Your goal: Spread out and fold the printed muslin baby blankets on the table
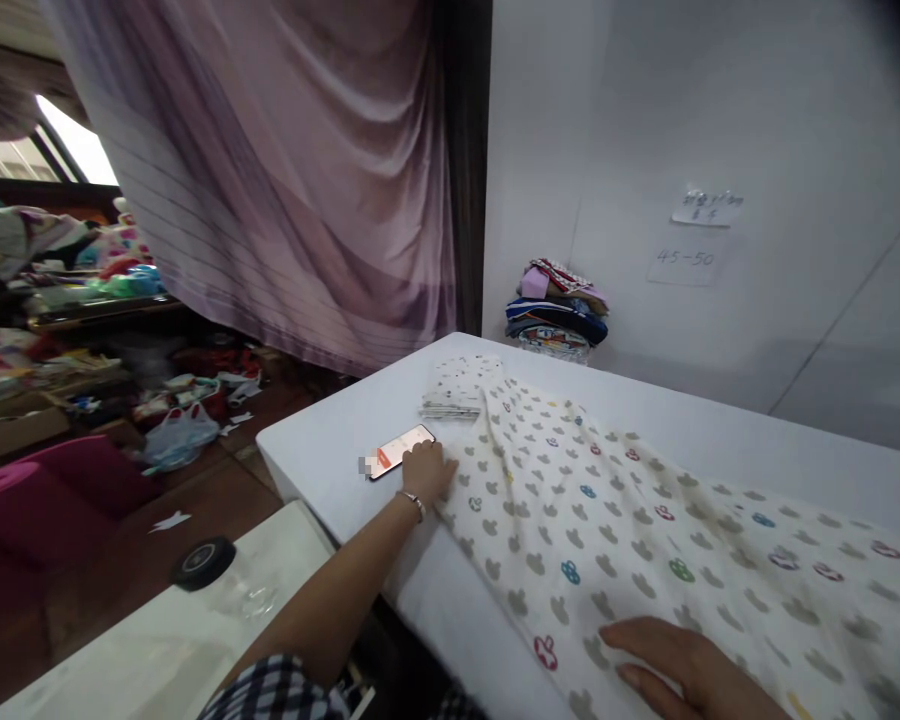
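Note:
My left hand (425,472) is at the near right edge of a phone (401,452), whose lit screen faces up. Its fingers bend down by the phone, while the thumb sticks out apart at the left edge of a white cloth (607,510) printed with grey and coloured rabbit heads. No grip on either thing shows. The cloth lies spread with soft wrinkles over the white table (345,420). Low in the view, my right hand (675,665) rests on or just above the cloth, thumb and fingers apart. A folded stack of patterned fabric (461,385) lies beyond the phone.
A pile of folded clothes (555,310) stands by the white wall behind the table. At left, a low white surface (270,560) carries a black round object (204,563). A pink curtain (330,180) hangs behind; bags and boxes clutter the floor.

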A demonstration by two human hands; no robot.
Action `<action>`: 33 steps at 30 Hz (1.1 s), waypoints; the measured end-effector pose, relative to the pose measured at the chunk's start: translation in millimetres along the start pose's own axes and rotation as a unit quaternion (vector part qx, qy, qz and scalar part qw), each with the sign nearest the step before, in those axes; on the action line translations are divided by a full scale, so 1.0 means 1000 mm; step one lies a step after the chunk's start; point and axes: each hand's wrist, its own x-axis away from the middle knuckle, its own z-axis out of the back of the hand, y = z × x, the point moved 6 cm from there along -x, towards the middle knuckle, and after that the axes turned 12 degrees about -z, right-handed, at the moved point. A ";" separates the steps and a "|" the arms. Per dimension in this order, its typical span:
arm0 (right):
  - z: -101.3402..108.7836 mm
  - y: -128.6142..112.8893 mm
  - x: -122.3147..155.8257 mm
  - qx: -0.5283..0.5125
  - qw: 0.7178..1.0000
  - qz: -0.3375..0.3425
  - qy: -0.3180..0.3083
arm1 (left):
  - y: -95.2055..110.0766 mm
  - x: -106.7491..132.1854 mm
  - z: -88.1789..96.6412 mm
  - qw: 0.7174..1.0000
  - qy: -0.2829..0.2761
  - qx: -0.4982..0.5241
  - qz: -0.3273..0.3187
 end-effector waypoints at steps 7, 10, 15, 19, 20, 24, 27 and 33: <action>-0.002 -0.038 -0.071 -0.090 0.982 -0.049 -0.158 | -0.013 -0.006 -0.002 0.997 -0.031 0.067 0.014; -0.002 -0.039 -0.097 -0.125 0.976 -0.048 -0.172 | -0.014 0.002 0.000 0.995 -0.029 0.098 0.017; -0.001 -0.037 -0.138 -0.160 0.971 -0.056 -0.166 | -0.013 0.021 0.000 0.985 -0.018 0.165 0.041; -0.011 -0.047 -0.163 -0.175 0.970 -0.050 -0.158 | -0.010 0.032 0.005 0.980 0.010 0.200 0.009; -0.017 -0.053 -0.167 -0.176 0.970 -0.047 -0.160 | -0.010 0.034 0.007 0.979 0.012 0.206 -0.008; -0.042 -0.092 -0.173 -0.161 0.975 0.025 -0.152 | -0.032 0.034 0.013 0.982 0.040 0.182 -0.027; -0.062 -0.119 -0.170 -0.150 0.968 0.094 -0.179 | -0.061 0.030 0.021 0.987 0.120 0.108 -0.020; -0.082 -0.122 -0.168 -0.181 0.960 0.086 -0.195 | -0.101 0.023 0.001 0.995 0.062 0.070 0.038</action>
